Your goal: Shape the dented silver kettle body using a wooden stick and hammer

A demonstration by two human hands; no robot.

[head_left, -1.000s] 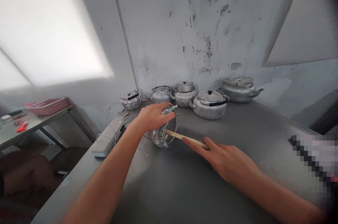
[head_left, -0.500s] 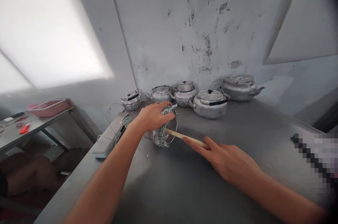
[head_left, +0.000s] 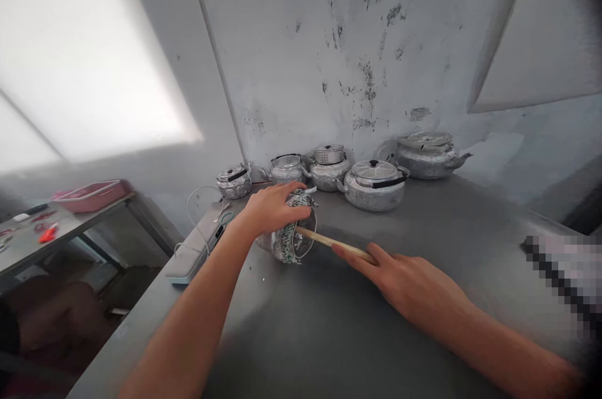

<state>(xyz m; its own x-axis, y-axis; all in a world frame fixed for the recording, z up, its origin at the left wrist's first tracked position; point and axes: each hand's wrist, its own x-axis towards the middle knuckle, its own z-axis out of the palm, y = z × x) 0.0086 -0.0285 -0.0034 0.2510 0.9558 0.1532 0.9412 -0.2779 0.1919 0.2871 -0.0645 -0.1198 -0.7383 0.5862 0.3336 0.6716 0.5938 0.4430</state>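
Note:
A silver metal teapot (head_left: 277, 248) lies tipped on its side on the grey table, its round mouth turned to the right. My left hand (head_left: 277, 207) grips it from above, thumb and fingers spread over a green-and-white patterned band (head_left: 288, 242) around the neck. My right hand (head_left: 395, 273) is closed on a pale wooden stick (head_left: 336, 243), index finger stretched along it. The stick's far end reaches into the teapot's mouth, where its tip is hidden.
Along the wall stand several silver teapots, among them a lidded one (head_left: 375, 192) and a large one (head_left: 427, 160). A pale flat case (head_left: 192, 255) with a cable lies left. Farther left, a lower table holds a pink basket (head_left: 89, 198) and an orange object (head_left: 47, 233).
My right hand and the wooden stick have shifted slightly to the right, a little out of the teapot's mouth. My left hand stays on the teapot.

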